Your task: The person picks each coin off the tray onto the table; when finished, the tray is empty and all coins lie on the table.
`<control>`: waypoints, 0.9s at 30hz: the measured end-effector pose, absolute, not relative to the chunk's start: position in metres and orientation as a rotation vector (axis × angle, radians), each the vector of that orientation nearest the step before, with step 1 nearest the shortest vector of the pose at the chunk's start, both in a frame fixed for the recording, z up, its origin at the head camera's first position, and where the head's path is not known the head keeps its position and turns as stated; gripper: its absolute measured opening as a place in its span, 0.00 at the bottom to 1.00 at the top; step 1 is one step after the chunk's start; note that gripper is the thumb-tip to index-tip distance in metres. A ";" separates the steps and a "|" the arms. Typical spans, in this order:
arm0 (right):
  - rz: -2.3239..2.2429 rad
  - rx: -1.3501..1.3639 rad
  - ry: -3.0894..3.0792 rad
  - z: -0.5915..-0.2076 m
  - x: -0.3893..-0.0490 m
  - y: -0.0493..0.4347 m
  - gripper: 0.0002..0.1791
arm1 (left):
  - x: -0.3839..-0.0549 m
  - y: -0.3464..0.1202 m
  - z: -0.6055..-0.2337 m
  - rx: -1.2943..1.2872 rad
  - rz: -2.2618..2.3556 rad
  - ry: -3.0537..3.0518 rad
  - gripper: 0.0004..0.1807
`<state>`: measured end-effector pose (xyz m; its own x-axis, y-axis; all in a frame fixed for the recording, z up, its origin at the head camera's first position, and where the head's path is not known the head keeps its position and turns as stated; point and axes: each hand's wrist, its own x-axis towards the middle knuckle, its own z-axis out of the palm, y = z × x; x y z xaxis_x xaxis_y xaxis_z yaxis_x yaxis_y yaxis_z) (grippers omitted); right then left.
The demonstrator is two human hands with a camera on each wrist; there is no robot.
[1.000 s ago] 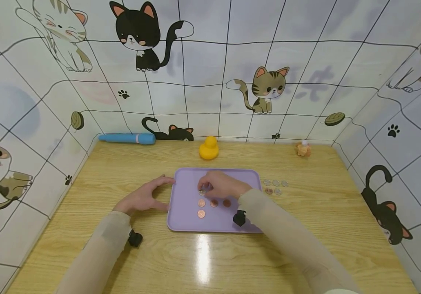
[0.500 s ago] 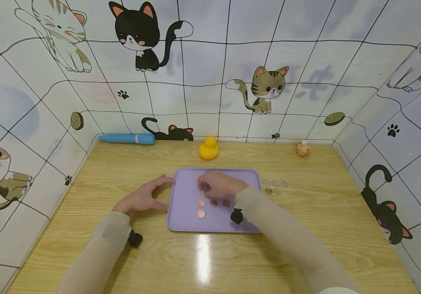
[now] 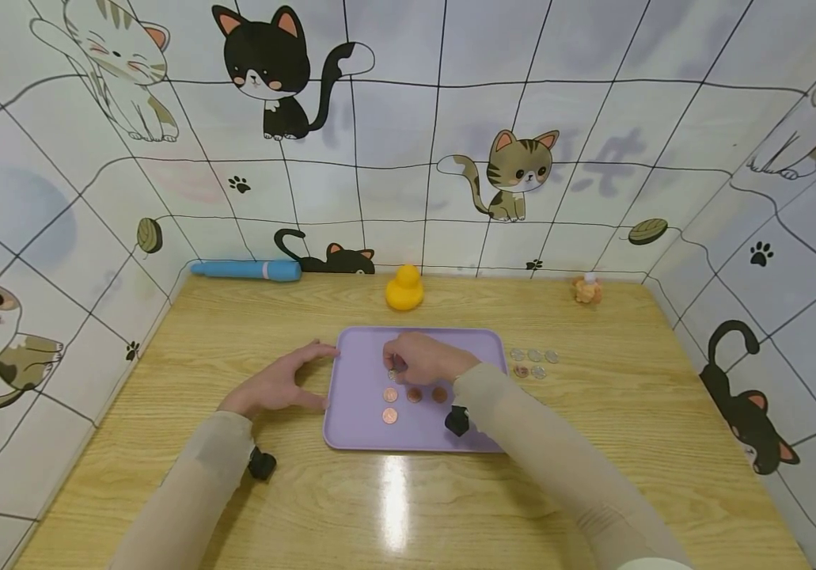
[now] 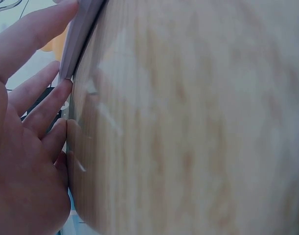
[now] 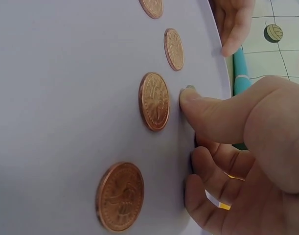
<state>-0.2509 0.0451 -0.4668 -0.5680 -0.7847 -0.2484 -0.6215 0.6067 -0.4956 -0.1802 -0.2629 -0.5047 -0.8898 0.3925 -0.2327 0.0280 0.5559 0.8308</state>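
Note:
A purple tray (image 3: 358, 438) lies on the wooden table with several copper coins (image 5: 154, 101) on it. Over its upper middle, my right hand (image 3: 423, 358) pinches a silver coin (image 3: 392, 375) low against the tray surface. From the right wrist, the thumb is on that coin's edge and the other fingers are curled, covering most of it. My left hand (image 3: 281, 381) rests at the tray's left side, thumb and index spread and touching the rim. In the left wrist view the fingers (image 4: 41, 105) are extended beside the tray edge (image 4: 80, 41).
Several silver coins (image 3: 534, 355) and a copper-coloured coin (image 3: 521, 370) lie right of the tray. A yellow rubber duck (image 3: 404, 288) stands behind it. A blue pen-shaped object (image 3: 247, 271) lies at the back left, a small orange figure (image 3: 588, 289) at the back right. Cat-patterned cloth walls surround the table.
The right wrist and forearm have shifted slightly left, while the right fingers stay at the same silver coin. The left hand and the tray have kept their places.

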 end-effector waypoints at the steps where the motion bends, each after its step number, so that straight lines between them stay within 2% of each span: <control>1: -0.494 -1.116 2.389 -0.467 -0.251 0.045 0.07 | -0.180 -0.263 -0.505 0.339 1.273 2.400 0.46; 27: -0.592 -1.122 2.424 -0.472 -0.250 0.045 0.09 | -0.181 -0.264 -0.508 0.311 1.262 2.397 0.46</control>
